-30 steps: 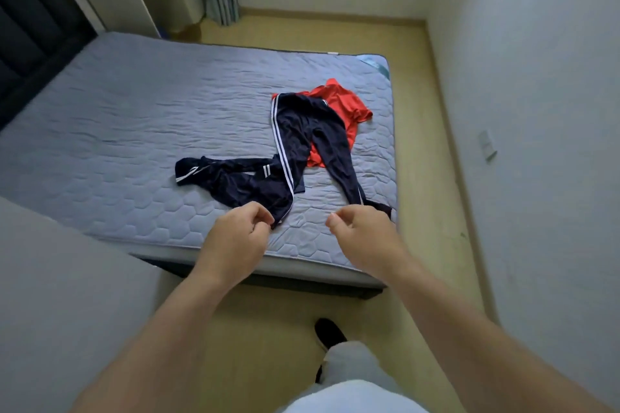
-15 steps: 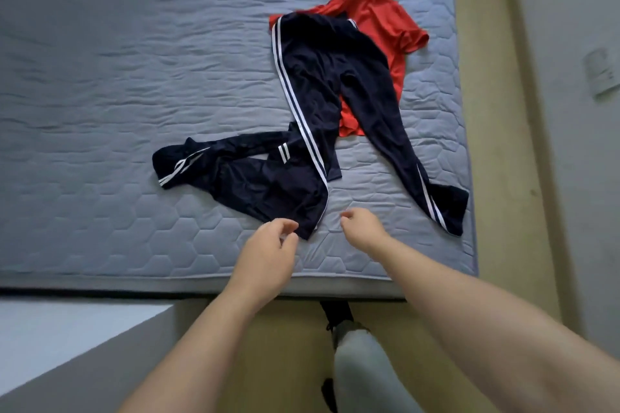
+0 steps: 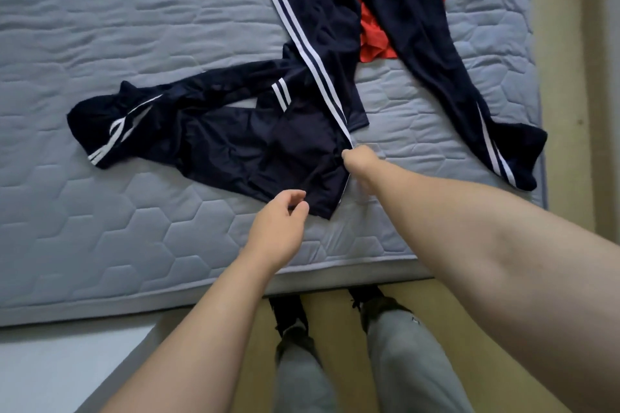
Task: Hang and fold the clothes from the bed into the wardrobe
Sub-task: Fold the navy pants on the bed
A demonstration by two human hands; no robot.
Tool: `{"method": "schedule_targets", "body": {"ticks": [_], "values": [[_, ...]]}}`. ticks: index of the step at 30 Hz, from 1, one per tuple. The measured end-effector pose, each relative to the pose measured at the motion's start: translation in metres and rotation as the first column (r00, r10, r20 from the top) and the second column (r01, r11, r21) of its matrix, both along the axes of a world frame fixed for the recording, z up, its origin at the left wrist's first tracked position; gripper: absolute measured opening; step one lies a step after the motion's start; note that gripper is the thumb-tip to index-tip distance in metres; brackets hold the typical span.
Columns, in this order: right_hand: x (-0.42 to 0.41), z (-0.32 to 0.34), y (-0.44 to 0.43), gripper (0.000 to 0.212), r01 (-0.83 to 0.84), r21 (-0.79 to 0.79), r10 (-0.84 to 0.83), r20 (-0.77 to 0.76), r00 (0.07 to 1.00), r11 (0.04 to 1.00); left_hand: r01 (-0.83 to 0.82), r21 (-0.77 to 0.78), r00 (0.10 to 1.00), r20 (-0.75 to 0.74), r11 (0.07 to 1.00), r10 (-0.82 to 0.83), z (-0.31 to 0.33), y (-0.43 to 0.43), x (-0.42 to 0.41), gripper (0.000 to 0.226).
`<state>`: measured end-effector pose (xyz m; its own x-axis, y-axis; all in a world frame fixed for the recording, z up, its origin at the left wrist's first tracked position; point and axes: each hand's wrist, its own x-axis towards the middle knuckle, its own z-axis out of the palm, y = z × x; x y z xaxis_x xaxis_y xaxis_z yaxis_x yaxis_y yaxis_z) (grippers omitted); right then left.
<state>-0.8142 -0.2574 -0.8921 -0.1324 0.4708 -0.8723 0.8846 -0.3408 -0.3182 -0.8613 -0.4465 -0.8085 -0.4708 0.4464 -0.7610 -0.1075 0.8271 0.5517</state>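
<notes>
At near bed (image 3: 117, 245) edge: right hand (image 3: 360, 161) pinches navy jacket (image 3: 261, 151) hem; left hand (image 3: 280, 226) half-open, holding nothing. Striped trousers (image 3: 335, 27) overlap jacket, so lifting likely drags them, and red shirt (image 3: 372, 43) beneath, off the mattress.

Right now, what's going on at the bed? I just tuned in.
A person stands at the foot of the grey mattress, reaching over the clothes. The right hand is pinching the edge of the navy striped track garment near its white stripe. The left hand is at the garment's near hem, fingers curled but not clearly gripping. A pair of navy track pants lies spread further up the bed, over a red shirt. Nothing is lifted, folded or hung yet.
</notes>
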Motion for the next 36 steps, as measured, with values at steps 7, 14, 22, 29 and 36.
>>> {"method": "schedule_targets", "body": {"ticks": [7,14,22,29,36], "values": [[0.0,0.041,-0.017,0.012,0.521,0.095,-0.509,-0.13,0.851,0.848,0.053,0.012,0.999,-0.01,0.999,-0.053,0.006,-0.013,-0.02,0.032],[-0.021,0.199,-0.054,0.058,0.41,-0.185,-0.448,-0.293,0.844,0.893,-0.063,0.103,0.997,-0.037,0.993,0.067,0.11,0.006,-0.055,0.031],[0.023,0.397,-0.082,0.047,-0.116,0.223,0.21,-0.467,0.859,0.968,-0.555,0.041,0.687,0.585,0.831,0.43,0.243,0.018,-0.04,0.061],[0.102,0.504,-0.082,0.048,-0.446,0.416,0.566,-0.23,0.792,0.792,-0.783,0.082,0.391,0.836,0.616,0.385,0.313,0.031,0.004,0.066],[0.177,0.533,-0.078,0.045,-0.673,0.378,0.717,0.032,0.696,0.636,-0.753,0.126,0.491,0.761,0.645,0.424,0.362,0.035,0.005,0.034]]}}
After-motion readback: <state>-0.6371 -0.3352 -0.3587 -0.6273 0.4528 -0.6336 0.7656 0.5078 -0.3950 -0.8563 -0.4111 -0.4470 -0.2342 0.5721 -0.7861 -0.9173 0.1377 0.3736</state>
